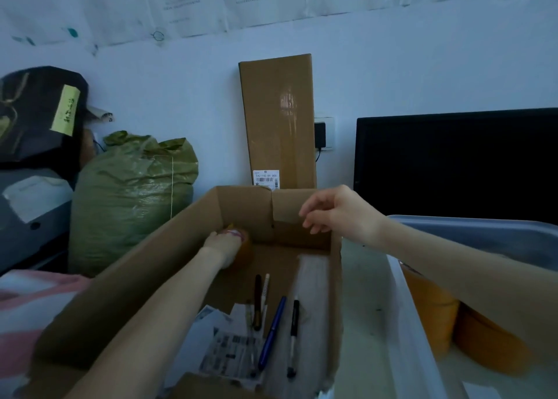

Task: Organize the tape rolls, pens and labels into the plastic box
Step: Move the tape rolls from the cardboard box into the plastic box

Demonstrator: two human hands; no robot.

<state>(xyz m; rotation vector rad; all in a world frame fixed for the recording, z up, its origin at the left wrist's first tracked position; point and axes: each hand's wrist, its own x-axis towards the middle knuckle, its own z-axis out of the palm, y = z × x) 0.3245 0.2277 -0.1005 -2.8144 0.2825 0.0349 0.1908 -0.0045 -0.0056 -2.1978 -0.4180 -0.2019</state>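
Inside the open brown cardboard box [145,281], the left hand [222,244] grips a brown tape roll [241,249] at 11 o'clock; the blue pen [271,333] points toward 1 o'clock. The right hand [335,214] hovers with fingers loosely curled, holding nothing.

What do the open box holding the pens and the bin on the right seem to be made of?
The open box looks like brown corrugated cardboard: matte, with folded flaps. The bin looks like translucent whitish plastic with a smooth, slightly glossy rim; tape rolls show through its wall.
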